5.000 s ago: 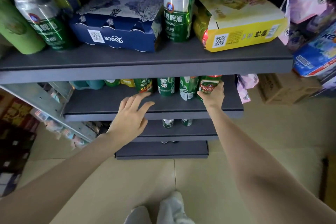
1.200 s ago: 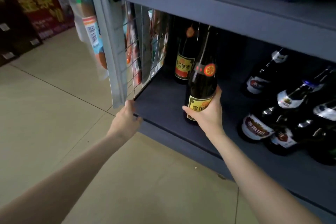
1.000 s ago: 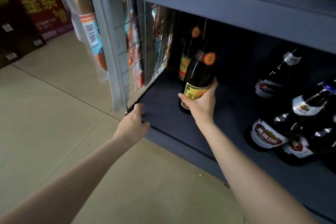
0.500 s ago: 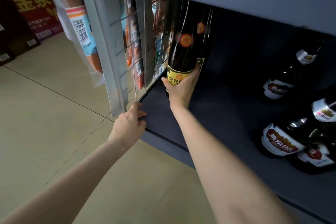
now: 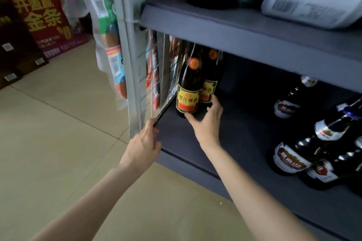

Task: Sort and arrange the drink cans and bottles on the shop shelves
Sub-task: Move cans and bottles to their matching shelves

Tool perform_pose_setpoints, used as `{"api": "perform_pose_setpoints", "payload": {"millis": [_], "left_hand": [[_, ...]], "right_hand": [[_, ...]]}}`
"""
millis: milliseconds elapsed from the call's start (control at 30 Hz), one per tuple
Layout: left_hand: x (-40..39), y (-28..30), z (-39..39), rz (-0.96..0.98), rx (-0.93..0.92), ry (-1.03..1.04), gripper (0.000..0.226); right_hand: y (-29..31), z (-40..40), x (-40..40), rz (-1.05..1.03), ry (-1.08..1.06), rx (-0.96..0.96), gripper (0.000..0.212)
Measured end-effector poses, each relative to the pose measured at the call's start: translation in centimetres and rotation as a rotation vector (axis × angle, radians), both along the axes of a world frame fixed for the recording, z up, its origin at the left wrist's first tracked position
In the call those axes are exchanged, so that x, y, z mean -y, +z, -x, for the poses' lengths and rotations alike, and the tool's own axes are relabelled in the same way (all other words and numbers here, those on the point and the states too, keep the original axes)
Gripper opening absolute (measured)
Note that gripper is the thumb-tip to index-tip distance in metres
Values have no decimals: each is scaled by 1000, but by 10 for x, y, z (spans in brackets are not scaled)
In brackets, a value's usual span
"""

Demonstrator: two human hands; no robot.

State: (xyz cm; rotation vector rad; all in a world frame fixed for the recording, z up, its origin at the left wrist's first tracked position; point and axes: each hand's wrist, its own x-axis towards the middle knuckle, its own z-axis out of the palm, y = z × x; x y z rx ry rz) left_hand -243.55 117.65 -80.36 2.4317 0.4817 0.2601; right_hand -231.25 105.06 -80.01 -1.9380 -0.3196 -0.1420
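Grey shop shelf [image 5: 244,135], low down, wire grid [image 5: 156,76] at its left end. Two dark bottles [image 5: 189,86] stand upright in the far left corner, one just behind the other. My right hand [image 5: 205,121] is loosened, thumb at the front bottle's base, fingers spread beside it. My left hand [image 5: 143,145] grips the shelf's near corner. Glass like this is probably heavy, slick and breakable, so I'd take it round the labelled belly, not the neck.

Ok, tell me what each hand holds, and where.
Right hand is open at the front bottle's base, thumb touching, gripping nothing. Left hand grips the shelf's front corner.
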Motion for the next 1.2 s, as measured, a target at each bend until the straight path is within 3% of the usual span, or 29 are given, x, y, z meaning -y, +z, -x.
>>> {"api": "perform_pose_setpoints", "payload": {"millis": [233,400,500,700,833,900,1100,1200], "left_hand": [[11,101,19,-43,520,37,41],[17,176,12,-186,673,-74,41],[14,202,0,-334,561,1,52],[5,213,-9,-587,325,-138,67],[3,224,-9,-655,176,-164,67],[5,229,-7,-652,131,-141,66],[13,230,-2,-655,88,-52,65],[13,229,0,-657,76,-53,67]], "right_hand": [[99,91,110,138,70,255,53],[207,106,118,86,117,418,44],[269,84,91,81,139,421,52],[348,19,19,193,141,318,91],[365,-1,-14,289,142,106,85],[361,-6,-21,325,123,63,96],[356,10,-11,237,79,218,110],[363,32,23,202,79,299,95]]}}
